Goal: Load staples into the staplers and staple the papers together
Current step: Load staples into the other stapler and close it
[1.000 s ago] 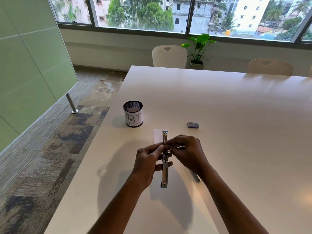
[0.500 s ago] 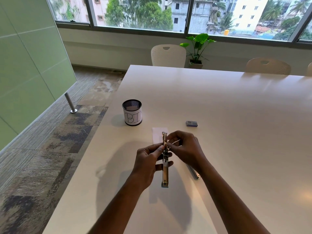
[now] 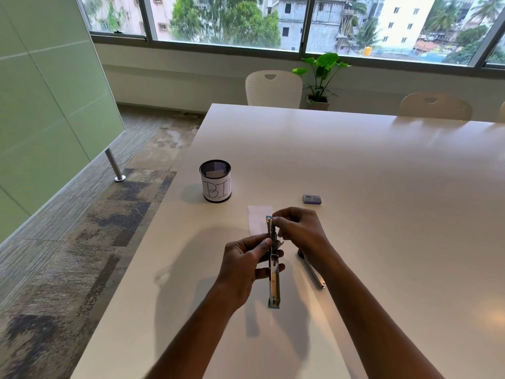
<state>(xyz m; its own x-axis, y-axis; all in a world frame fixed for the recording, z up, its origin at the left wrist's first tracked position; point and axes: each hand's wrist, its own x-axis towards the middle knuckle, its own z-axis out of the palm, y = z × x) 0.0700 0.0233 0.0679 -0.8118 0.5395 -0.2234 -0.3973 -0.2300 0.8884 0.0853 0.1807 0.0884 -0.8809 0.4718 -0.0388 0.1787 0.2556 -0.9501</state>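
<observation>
I hold a slim metal stapler point(image 3: 273, 280) swung open lengthwise above the white table point(image 3: 382, 173). My left hand point(image 3: 244, 265) grips its middle from the left. My right hand point(image 3: 299, 232) pinches at its far end, fingers curled; whether a strip of staples is between them is too small to tell. A small white paper point(image 3: 257, 218) lies flat just beyond the stapler, partly hidden by it. A second metal stapler point(image 3: 313, 272) lies on the table under my right wrist. A small purple staple box point(image 3: 311, 199) rests farther back to the right.
A black mesh cup point(image 3: 216, 180) with a paper label reading "BI" stands at the left of the table near its edge. White chairs point(image 3: 273, 87) and a potted plant point(image 3: 321, 77) stand beyond the far edge. Carpeted floor lies to the left.
My right hand has shifted up along the stapler toward its far tip. My left hand keeps the same grip on the stapler.
</observation>
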